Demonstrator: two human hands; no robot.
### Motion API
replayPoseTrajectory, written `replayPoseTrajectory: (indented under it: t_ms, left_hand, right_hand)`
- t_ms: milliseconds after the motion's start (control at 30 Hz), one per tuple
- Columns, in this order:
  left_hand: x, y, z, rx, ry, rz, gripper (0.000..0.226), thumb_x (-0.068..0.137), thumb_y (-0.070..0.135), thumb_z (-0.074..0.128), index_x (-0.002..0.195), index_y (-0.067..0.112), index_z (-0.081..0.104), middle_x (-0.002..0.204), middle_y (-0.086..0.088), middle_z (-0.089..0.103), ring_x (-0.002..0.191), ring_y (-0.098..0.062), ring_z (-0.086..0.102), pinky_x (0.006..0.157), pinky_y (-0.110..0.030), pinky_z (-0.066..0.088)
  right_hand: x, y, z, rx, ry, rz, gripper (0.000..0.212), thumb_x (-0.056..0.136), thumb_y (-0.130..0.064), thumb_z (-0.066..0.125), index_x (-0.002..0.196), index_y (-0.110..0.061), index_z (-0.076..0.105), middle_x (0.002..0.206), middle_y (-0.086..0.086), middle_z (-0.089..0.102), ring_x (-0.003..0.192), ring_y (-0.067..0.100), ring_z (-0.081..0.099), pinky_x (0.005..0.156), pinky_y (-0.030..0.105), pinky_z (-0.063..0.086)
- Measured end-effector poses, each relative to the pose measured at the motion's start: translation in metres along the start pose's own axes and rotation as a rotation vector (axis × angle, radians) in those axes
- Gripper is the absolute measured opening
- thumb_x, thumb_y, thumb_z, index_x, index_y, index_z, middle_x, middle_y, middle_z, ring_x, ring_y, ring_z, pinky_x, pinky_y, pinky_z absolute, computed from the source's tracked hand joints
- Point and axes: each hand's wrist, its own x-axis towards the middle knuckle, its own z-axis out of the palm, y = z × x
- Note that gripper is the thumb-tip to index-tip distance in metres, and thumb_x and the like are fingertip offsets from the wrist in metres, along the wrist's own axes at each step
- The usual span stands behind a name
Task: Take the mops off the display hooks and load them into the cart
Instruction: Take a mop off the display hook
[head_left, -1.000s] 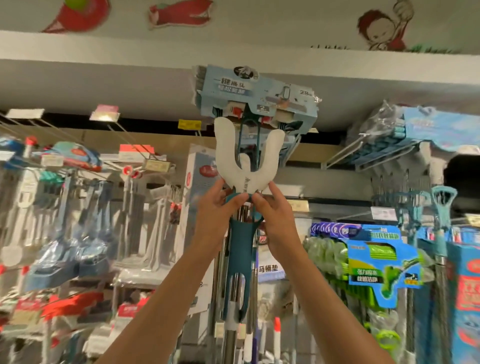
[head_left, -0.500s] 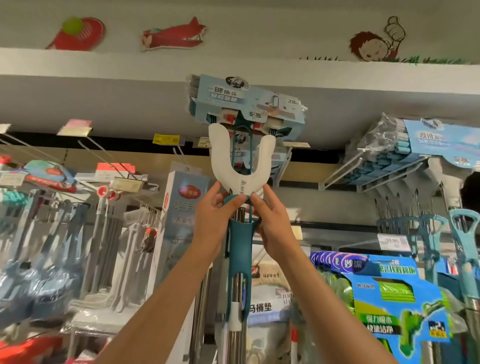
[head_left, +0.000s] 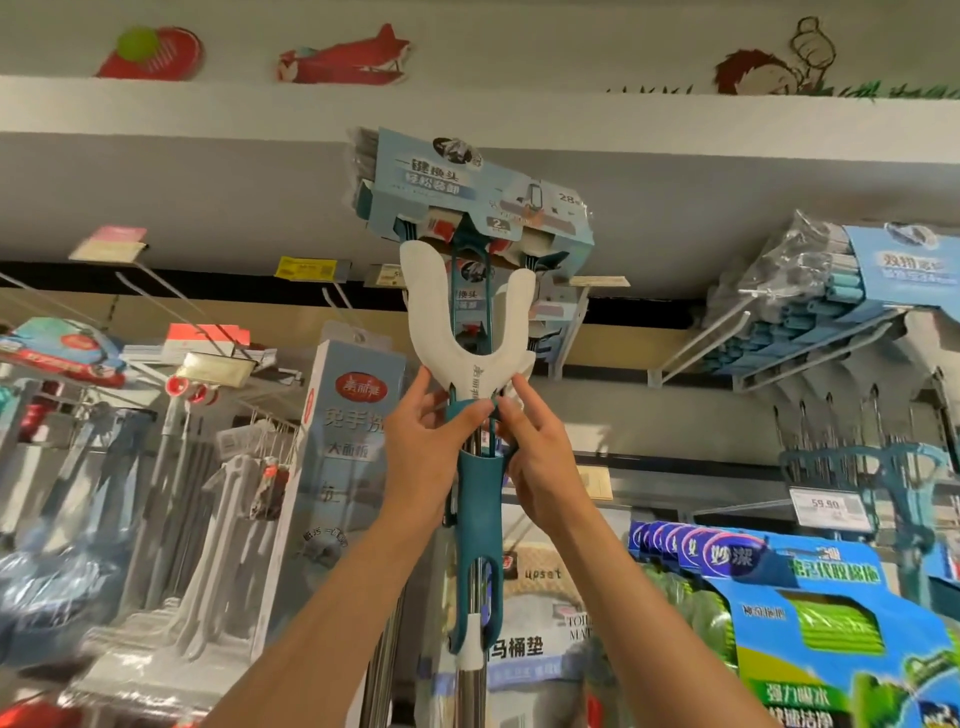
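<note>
Both hands up high: left hand (head_left: 423, 447) and right hand (head_left: 540, 457) clenched around the teal-and-white squeeze mop's (head_left: 475, 499) neck, its long axis running six to twelve o'clock, boxed head still among the display hooks above, neither hand nearer.

Dim, cool shop light, soft throughout

Centre fairly sharp; the left shelves smear with motion blur, edges bow from the wide lens, and shadow pools under the upper ledge (head_left: 156, 171)
</note>
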Motion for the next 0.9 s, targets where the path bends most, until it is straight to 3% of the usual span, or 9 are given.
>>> replayPoseTrajectory:
  t_ms: [333,500,600,700,800,900]
  left_hand:
    - [0.012,-0.026,-0.022,-0.052,-0.029,-0.043,0.064,0.084,0.012,0.078,0.143,0.020,0.054,0.117,0.008,0.074,0.110,-0.008,0.069,0.090,-0.025,0.056]
    - [0.023,-0.031,-0.033,-0.053,-0.079,-0.087,0.084,0.083,0.008,0.077,0.153,0.025,0.035,0.108,0.009,0.075,0.101,-0.005,0.071,0.078,-0.018,0.056]
    - [0.032,-0.033,-0.036,-0.035,-0.111,-0.076,0.095,0.082,0.014,0.079,0.156,0.032,0.023,0.116,0.006,0.073,0.106,-0.004,0.069,0.083,-0.019,0.055]
    - [0.037,-0.034,-0.037,-0.046,-0.095,-0.098,0.088,0.089,0.022,0.072,0.159,0.031,0.020,0.122,0.006,0.072,0.110,-0.007,0.068,0.097,-0.035,0.054]
    - [0.045,-0.034,-0.039,-0.033,-0.002,-0.088,0.060,0.102,0.020,0.055,0.157,0.029,0.030,0.099,0.017,0.075,0.095,-0.003,0.071,0.079,-0.026,0.059]
    - [0.059,-0.028,-0.041,-0.012,0.020,-0.069,0.058,0.102,0.015,0.055,0.153,0.031,0.034,0.122,-0.006,0.070,0.097,-0.012,0.073,0.065,-0.019,0.057]
  right_hand:
    - [0.008,0.021,0.006,-0.096,-0.035,-0.035,0.037,0.104,-0.016,0.049,0.137,-0.032,0.050,0.132,0.002,0.066,0.127,0.018,0.059,0.112,0.044,0.043]
    - [0.007,0.027,0.012,-0.124,-0.015,-0.058,0.040,0.104,-0.010,0.049,0.141,-0.026,0.048,0.123,0.000,0.071,0.119,0.012,0.064,0.098,0.024,0.051]
    - [0.009,0.027,0.015,-0.107,0.004,-0.041,0.038,0.103,-0.011,0.051,0.130,-0.037,0.051,0.120,-0.003,0.072,0.120,0.014,0.064,0.104,0.035,0.050]
    - [0.012,0.028,0.018,-0.079,0.023,-0.009,0.035,0.102,-0.013,0.053,0.126,-0.039,0.054,0.122,0.002,0.072,0.120,0.023,0.064,0.105,0.042,0.050]
    - [0.014,0.031,0.020,-0.040,0.031,0.026,0.033,0.100,-0.016,0.055,0.126,-0.036,0.055,0.126,0.008,0.069,0.118,0.028,0.065,0.095,0.039,0.056]
    - [0.013,0.035,0.020,-0.018,0.079,0.062,0.059,0.089,-0.029,0.065,0.145,-0.027,0.047,0.134,0.008,0.063,0.120,0.027,0.063,0.102,0.048,0.052]
